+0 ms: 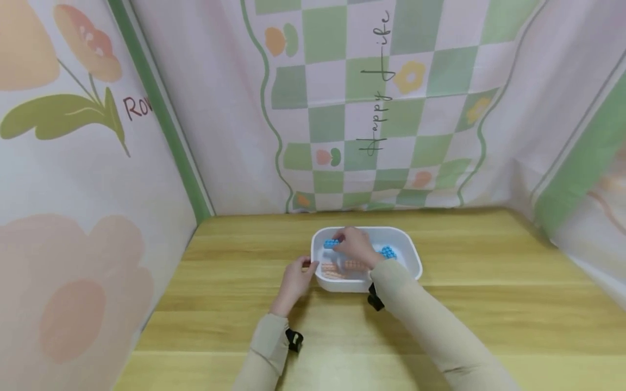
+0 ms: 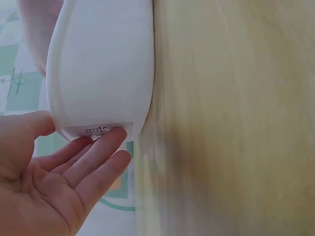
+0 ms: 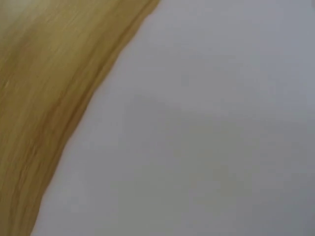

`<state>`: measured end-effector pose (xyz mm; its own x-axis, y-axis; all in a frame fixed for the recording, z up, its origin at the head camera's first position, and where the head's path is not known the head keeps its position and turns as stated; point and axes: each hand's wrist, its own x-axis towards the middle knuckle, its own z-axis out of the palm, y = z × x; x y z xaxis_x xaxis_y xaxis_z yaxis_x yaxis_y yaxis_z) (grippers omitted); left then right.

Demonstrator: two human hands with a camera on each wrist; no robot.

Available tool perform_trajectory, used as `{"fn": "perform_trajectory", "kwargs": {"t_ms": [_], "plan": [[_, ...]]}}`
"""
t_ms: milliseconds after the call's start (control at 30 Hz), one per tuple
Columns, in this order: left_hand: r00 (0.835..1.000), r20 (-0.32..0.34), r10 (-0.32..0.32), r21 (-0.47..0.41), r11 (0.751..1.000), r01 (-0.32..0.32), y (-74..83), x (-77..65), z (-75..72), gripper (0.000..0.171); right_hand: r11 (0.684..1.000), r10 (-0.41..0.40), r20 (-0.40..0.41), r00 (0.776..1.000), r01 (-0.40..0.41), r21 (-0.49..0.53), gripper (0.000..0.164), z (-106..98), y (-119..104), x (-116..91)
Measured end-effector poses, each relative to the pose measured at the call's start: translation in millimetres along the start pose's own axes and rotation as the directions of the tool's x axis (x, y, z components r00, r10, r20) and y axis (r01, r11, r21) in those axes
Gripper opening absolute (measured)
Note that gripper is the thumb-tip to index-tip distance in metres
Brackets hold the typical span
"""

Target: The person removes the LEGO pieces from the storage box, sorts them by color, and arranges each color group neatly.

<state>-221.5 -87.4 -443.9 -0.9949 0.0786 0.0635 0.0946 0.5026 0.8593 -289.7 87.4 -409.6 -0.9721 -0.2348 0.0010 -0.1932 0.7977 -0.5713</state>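
Observation:
A white plastic basin (image 1: pixel 415 266) stands on the wooden table. My left hand (image 1: pixel 295 282) holds its left end: in the left wrist view the thumb is at the rim and the fingers (image 2: pixel 101 152) lie along the outer wall, over a printed label (image 2: pixel 91 131). Inside the basin, my right hand (image 1: pixel 356 244) pinches a blue knobby piece (image 1: pixel 330 244) near the left end. Another blue knobby piece (image 1: pixel 388 252) lies to the right, beyond the wrist. Ridged orange-pink pieces (image 1: pixel 332 270) lie at the near left, and a similar orange-pink piece (image 1: pixel 354 265) is partly under the right forearm.
Wooden tabletop (image 1: pixel 235 271) surrounds the basin. Behind it hangs a checked curtain (image 1: pixel 362 179), and a flowered curtain (image 1: pixel 98 244) runs along the left side. Only a blurred white surface (image 3: pixel 197 123) and some table (image 3: pixel 44 73) show in the right wrist view.

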Motion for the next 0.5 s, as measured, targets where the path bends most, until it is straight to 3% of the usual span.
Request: {"fn": "perform_trajectory", "kwargs": {"t_ms": [167,500], "plan": [[1.0,-0.023,-0.005,-0.017,1.0,0.005,-2.7,-0.6,2.1,0.031,0.996,-0.058,-0.046,0.997,0.061,0.067,0.027,-10,4,-13],[0.997,-0.05,-0.057,-0.006,0.998,0.057,-0.7,1.2,1.2,0.026,0.989,-0.121,-0.095,0.988,0.128,0.07,0.03,-29,1,-36]]}}
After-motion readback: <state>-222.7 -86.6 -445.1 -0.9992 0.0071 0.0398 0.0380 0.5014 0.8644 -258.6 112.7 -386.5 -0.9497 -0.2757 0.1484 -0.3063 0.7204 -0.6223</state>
